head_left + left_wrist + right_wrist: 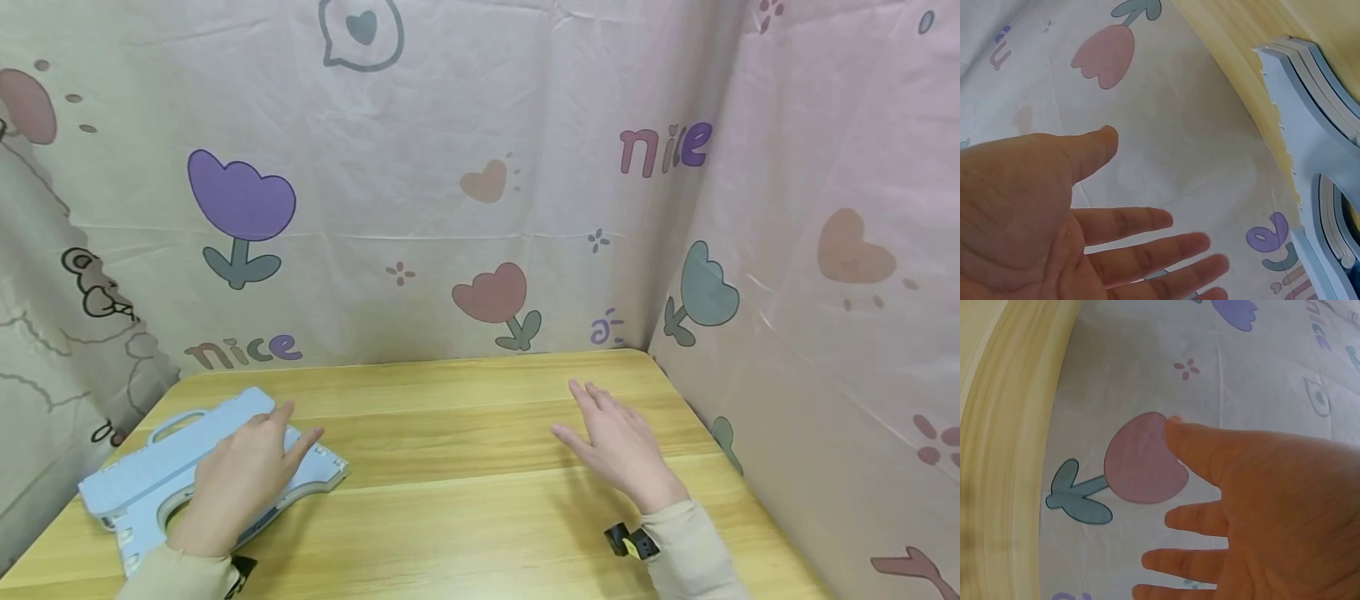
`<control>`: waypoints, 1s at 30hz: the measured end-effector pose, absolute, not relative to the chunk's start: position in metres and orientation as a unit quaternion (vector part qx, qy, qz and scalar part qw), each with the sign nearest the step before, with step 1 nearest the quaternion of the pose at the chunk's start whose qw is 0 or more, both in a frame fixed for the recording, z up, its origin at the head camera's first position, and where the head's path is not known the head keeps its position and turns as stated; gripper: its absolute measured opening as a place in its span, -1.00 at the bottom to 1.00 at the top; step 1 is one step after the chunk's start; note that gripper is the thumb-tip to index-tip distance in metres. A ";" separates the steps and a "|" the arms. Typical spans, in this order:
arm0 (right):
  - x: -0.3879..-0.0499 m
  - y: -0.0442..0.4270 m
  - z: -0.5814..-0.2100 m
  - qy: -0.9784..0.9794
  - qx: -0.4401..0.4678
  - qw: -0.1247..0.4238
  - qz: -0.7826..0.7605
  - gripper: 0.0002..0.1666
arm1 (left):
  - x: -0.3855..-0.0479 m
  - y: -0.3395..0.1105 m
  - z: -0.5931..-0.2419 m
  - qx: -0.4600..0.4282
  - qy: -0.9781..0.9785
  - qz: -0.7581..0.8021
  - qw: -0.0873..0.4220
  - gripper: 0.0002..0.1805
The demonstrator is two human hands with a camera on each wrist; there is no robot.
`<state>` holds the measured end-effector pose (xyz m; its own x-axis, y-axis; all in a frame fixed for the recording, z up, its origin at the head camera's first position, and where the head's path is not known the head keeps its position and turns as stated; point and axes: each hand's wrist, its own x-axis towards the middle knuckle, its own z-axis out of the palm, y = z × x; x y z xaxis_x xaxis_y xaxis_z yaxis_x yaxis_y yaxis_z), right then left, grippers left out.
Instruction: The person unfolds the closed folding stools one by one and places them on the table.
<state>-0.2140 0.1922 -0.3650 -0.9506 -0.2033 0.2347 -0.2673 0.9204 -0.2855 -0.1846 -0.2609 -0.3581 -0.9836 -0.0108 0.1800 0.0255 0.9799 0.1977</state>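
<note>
Left fingers (1152,255) hover above the folded blue stool (172,463).

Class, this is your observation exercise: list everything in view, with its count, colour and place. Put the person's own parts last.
Folded plastic item with a handle: one, light blue, table's left side
Table: one, yellow wood-grain, below the hands
Printed cloth: number of sheets unclear, pale, behind and beside the table
Tulip prints: at least three, purple, pink and teal, on the cloth
Heart prints: at least three, peach and grey-teal, on the cloth
"nice" prints: two, multicoloured, lower left and upper right
Wrist straps: two, black, right one partly yellow, at the cuffs
Sleeves: two, beige, both forearms
Left hand: one, bare, near the folded item
Right hand: one, bare, table's right side
</note>
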 end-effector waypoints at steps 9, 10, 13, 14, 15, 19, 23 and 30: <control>-0.224 0.170 -0.366 -0.975 0.125 0.113 0.144 -0.28 | -0.199 -0.273 -0.357 0.019 -0.991 -0.113 0.066 -0.20; -0.225 0.167 -0.366 -0.975 0.126 0.111 0.145 -0.30 | -0.200 -0.275 -0.358 0.020 -0.991 -0.115 0.067 -0.21; -0.228 0.156 -0.369 -0.974 0.131 0.101 0.153 -0.32 | -0.205 -0.278 -0.361 0.024 -0.990 -0.119 0.074 -0.26; -0.229 0.152 -0.370 -0.974 0.135 0.098 0.156 -0.33 | -0.207 -0.279 -0.363 0.026 -0.990 -0.121 0.073 -0.26; -0.229 0.148 -0.371 -0.973 0.139 0.095 0.160 -0.33 | -0.208 -0.280 -0.364 0.028 -0.990 -0.122 0.072 -0.27; -0.232 0.133 -0.375 -0.969 0.159 0.082 0.169 -0.34 | -0.214 -0.284 -0.368 0.041 -0.990 -0.124 0.060 -0.28; -0.234 0.122 -0.380 -0.967 0.175 0.066 0.170 -0.34 | -0.218 -0.286 -0.371 0.050 -0.989 -0.125 0.058 -0.39; -0.239 0.103 -0.389 -0.963 0.207 0.050 0.163 -0.37 | -0.229 -0.294 -0.375 0.065 -0.989 -0.123 0.047 -0.47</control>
<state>-0.2393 0.1030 -0.3895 -0.9094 -0.3820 0.1644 -0.4149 0.8615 -0.2929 -0.2293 -0.2936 -0.3749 -0.9872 -0.1400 0.0770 -0.1169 0.9614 0.2489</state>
